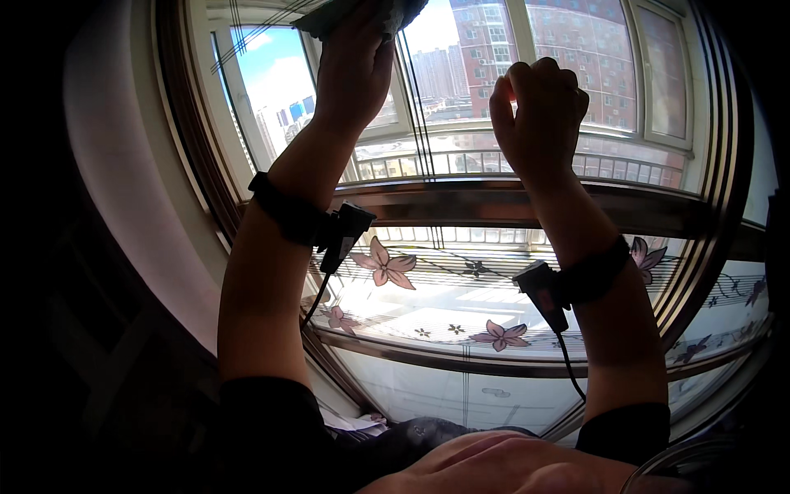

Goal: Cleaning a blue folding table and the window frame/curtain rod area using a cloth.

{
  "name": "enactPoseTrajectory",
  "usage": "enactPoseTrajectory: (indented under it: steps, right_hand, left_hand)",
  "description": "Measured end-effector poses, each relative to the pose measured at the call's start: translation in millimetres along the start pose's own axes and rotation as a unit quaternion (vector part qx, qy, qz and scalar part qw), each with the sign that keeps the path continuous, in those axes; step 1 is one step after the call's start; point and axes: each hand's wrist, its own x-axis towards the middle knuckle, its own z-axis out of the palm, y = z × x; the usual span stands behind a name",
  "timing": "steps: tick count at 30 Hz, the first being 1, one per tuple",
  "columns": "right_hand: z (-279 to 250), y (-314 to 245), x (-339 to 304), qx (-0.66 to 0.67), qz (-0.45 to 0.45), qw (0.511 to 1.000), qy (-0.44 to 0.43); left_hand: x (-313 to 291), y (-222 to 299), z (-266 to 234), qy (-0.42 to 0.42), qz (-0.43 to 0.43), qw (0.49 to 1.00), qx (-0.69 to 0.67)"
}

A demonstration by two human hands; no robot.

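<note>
1. Cloth [362, 12] is pressed high on the window glass [461, 66] by the left hand [354, 66], fingers closed around it.
2. Right hand [539, 107] is fisted against the glass, apparently empty.
3. Risk: cloth could be dropped if grip loosens at full reach.

Pink-flowered glass panel [428, 288], bronze frame [494, 202]

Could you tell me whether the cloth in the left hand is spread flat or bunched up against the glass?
Bunched up. The grey cloth sits crumpled under the left hand, pressed to the upper window glass; most of it is cut off by the picture's edge.
</note>
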Motion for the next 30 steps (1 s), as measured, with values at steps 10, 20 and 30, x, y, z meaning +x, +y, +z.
enactPoseTrajectory:
  steps: [10,20,30]
  right_hand:
    - [11,0,-3,0.039,-0.010,0.998,0.056]
    - [7,-4,0,0.020,-0.002,0.999,0.031]
    - [-6,-4,5,-0.004,-0.027,0.999,-0.020]
  left_hand:
    - [13,-45,5,-0.007,-0.017,0.990,0.137]
    - [-35,28,-10,-0.051,-0.008,0.998,0.033]
    - [4,-12,1,0.063,-0.075,0.979,0.179]
